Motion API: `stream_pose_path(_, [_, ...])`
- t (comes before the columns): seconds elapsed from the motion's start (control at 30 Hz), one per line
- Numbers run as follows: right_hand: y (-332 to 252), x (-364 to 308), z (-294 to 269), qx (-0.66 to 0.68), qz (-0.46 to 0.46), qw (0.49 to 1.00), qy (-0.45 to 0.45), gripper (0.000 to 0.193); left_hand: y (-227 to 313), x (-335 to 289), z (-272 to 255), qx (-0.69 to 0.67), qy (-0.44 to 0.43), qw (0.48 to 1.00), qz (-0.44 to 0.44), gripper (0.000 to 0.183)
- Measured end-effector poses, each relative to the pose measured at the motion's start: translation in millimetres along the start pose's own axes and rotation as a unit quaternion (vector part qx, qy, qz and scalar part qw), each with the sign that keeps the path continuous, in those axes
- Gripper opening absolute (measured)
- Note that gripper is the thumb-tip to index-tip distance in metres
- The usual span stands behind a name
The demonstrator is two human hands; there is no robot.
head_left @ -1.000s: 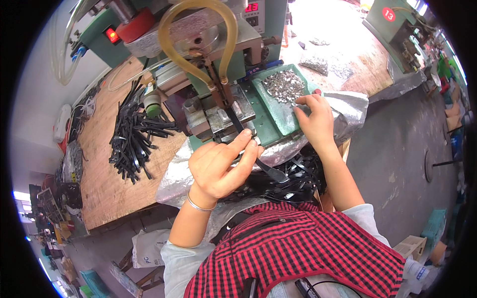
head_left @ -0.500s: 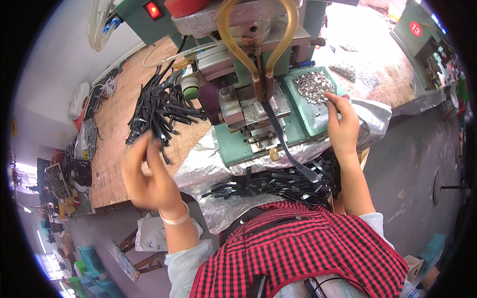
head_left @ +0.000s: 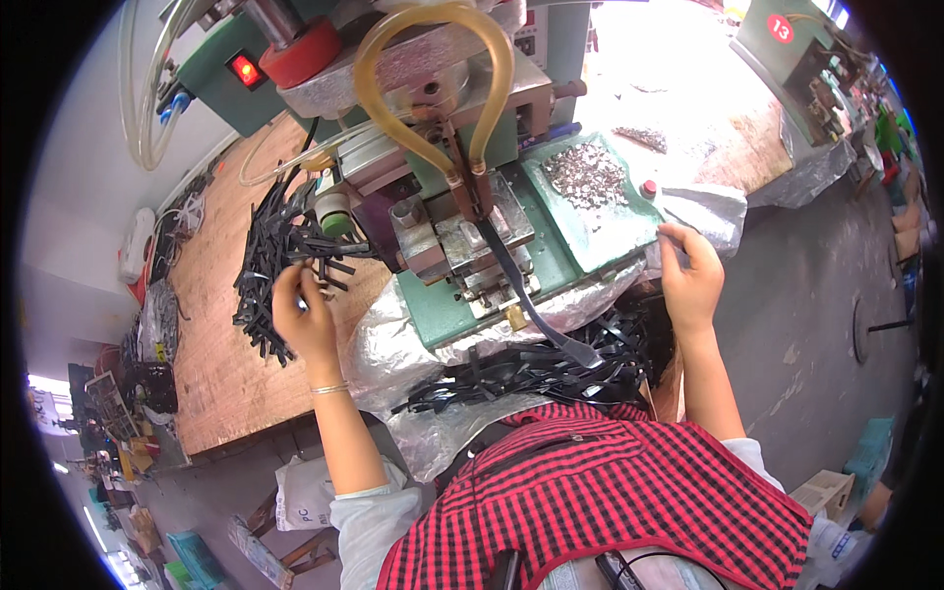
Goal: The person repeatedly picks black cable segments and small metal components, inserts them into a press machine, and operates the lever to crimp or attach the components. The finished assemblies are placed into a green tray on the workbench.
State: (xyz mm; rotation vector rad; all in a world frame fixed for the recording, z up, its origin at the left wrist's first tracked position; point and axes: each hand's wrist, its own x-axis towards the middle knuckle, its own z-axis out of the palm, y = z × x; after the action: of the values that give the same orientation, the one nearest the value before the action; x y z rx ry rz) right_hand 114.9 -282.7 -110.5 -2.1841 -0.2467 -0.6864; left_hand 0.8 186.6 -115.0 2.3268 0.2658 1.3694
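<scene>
My left hand (head_left: 305,313) is at the right edge of a pile of black strips (head_left: 270,246) on the table. Its fingers are curled together at the tips; what they pinch, if anything, is too small to make out. My right hand (head_left: 694,280) is by the near right corner of a green tray (head_left: 615,246), thumb and forefinger closed together. Anything between those fingertips is hidden. Small metal pieces (head_left: 587,177) lie heaped in the tray. In the press machine (head_left: 472,197), one black strap (head_left: 526,300) is seated under the head and hangs toward me.
More black strips (head_left: 551,369) lie heaped on plastic sheeting at my lap. A red button (head_left: 649,189) stands by the tray's right side. A lit red switch (head_left: 245,70) is on the machine housing. Another green machine (head_left: 787,64) stands far right.
My left hand has moved in against the strip pile. My right hand has drawn back from beside the metal pieces to the tray's corner. The whole view has shifted slightly.
</scene>
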Motion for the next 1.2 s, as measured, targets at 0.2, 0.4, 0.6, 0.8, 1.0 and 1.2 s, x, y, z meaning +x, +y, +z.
stream_pose_path(0.2, [-43.4, 4.2, 10.7, 0.159, 0.053, 0.983, -0.074, 0.013, 1.8, -14.1, -18.9, -0.270, 0.028, 0.907, -0.323, 0.024])
stream_pose_path(0.4, [-124.9, 50.3, 56.5, 0.267, -0.173, 0.943, -0.092, 0.012, 25.3, -16.0, 9.7, -0.254, -0.045, 0.895, -0.365, 0.035])
stream_pose_path(0.6, [-153.1, 29.9, 86.7, 0.404, 0.023, 0.910, -0.092, 0.036, 39.5, -38.3, 13.6, -0.228, -0.009, 0.917, -0.326, 0.020])
stream_pose_path(0.8, [-168.8, 30.8, 76.3, 0.500, 0.071, 0.851, -0.145, 0.046, 139.0, 13.1, -5.8, -0.300, 0.076, 0.934, -0.177, 0.015])
stream_pose_path(1.0, [-175.8, 27.2, 40.0, 0.503, 0.059, 0.834, -0.219, 0.059, 190.9, 18.8, -15.4, -0.152, -0.033, 0.960, 0.234, 0.027])
stream_pose_path(1.2, [-105.6, 68.4, 50.2, 0.368, 0.091, 0.895, -0.234, 0.056, 205.7, 8.2, 26.3, -0.129, -0.092, 0.929, 0.335, 0.032])
